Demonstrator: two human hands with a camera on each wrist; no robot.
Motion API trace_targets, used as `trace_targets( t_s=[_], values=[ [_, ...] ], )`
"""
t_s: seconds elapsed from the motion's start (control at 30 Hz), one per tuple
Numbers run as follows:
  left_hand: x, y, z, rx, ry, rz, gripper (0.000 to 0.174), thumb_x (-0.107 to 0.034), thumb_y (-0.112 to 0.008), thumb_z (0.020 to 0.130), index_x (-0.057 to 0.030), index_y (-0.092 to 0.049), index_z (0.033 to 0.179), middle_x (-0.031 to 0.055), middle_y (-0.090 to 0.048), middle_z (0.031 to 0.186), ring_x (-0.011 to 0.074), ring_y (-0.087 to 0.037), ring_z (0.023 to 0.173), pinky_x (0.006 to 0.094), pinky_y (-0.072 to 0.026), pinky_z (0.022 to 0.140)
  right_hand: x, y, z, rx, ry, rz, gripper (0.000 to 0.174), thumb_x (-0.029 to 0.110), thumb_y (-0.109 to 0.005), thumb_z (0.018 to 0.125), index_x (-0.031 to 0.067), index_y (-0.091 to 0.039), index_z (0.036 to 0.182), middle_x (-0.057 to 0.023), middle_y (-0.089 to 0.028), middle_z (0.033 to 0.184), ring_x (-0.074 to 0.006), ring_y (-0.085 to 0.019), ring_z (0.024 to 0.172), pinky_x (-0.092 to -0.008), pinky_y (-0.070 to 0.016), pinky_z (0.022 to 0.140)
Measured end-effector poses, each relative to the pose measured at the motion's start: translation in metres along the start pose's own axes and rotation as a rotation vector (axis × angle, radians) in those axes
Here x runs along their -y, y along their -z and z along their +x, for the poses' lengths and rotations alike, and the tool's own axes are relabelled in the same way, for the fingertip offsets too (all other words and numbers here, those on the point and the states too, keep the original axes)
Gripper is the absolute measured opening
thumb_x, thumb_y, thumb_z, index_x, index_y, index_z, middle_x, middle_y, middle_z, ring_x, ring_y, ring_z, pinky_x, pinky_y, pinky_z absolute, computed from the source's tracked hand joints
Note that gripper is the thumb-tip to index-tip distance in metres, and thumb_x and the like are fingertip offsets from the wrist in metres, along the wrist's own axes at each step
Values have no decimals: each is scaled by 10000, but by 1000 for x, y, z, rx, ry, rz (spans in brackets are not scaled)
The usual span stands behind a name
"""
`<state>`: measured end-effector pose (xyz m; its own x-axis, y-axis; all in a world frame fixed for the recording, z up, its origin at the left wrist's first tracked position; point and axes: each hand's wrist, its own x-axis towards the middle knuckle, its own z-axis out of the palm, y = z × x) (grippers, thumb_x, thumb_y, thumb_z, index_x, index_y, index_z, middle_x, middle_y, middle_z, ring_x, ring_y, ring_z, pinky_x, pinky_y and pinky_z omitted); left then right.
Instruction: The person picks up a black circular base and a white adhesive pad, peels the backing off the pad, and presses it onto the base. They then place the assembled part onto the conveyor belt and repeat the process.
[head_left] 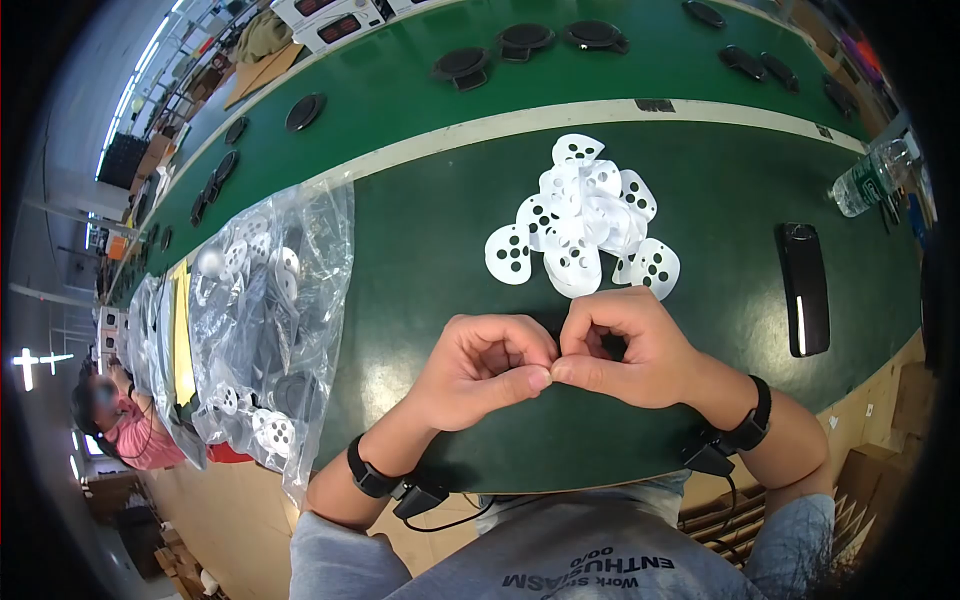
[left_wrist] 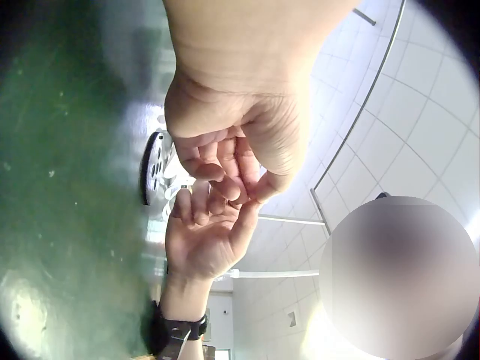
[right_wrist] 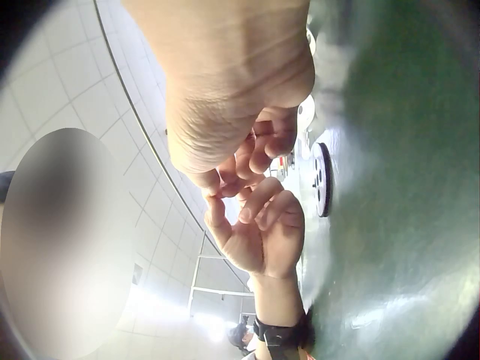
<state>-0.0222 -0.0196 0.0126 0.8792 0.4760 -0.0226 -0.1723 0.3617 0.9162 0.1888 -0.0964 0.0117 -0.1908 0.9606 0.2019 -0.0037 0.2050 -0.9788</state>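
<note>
Both hands meet thumb to thumb above the green table, fingers curled and tips pinched: the left hand (head_left: 480, 372) and the right hand (head_left: 632, 350). No object shows between the tips; whether something tiny is there is hidden. In the left wrist view, the left hand (left_wrist: 236, 112) touches the right hand (left_wrist: 204, 244) at the fingertips. The right wrist view has the right hand (right_wrist: 232, 105) over the left hand (right_wrist: 271, 236). Beyond them lies a loose pile of white pieces with round holes (head_left: 575, 262). A holed piece with a dark edge (left_wrist: 153, 169) stands out beside the hands.
A clear plastic bag (head_left: 270, 330) with white and dark pieces lies at the left. A black phone-like object (head_left: 805, 290) and a plastic bottle (head_left: 868, 180) are at the right. Several black round parts (head_left: 597, 36) sit on the green surface behind. A person in pink (head_left: 150, 435) is far left.
</note>
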Motion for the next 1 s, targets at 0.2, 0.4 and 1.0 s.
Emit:
trace_targets(
  t_s=[0.2, 0.4, 1.0],
  values=[
    [2, 0, 0, 10, -9, -6, 36, -11, -650, 928, 20, -634, 936, 48, -631, 907, 84, -572, 772, 236, -471, 673, 1, -2, 0, -4, -12, -22, 195, 147, -761, 872, 57, -623, 768, 19, -588, 614, -47, -496, 517, -222, -378, 483],
    [0, -1, -1, -12, 38, 0, 93, -70, -690, 895, -7, -621, 889, 94, -631, 934, 133, -607, 762, 264, -502, 684, -1, -2, -1, 30, -18, 50, 201, 142, -737, 896, 46, -616, 768, 15, -581, 619, -50, -483, 522, -228, -370, 487],
    [3, 1, 1, 30, 9, -10, 64, -28, -686, 895, 2, -631, 909, 74, -640, 902, 120, -604, 777, 252, -482, 684, 3, -3, -1, 73, -86, 109, 227, 165, -682, 942, 25, -598, 785, 16, -534, 631, -41, -426, 556, -237, -338, 500]
  ],
)
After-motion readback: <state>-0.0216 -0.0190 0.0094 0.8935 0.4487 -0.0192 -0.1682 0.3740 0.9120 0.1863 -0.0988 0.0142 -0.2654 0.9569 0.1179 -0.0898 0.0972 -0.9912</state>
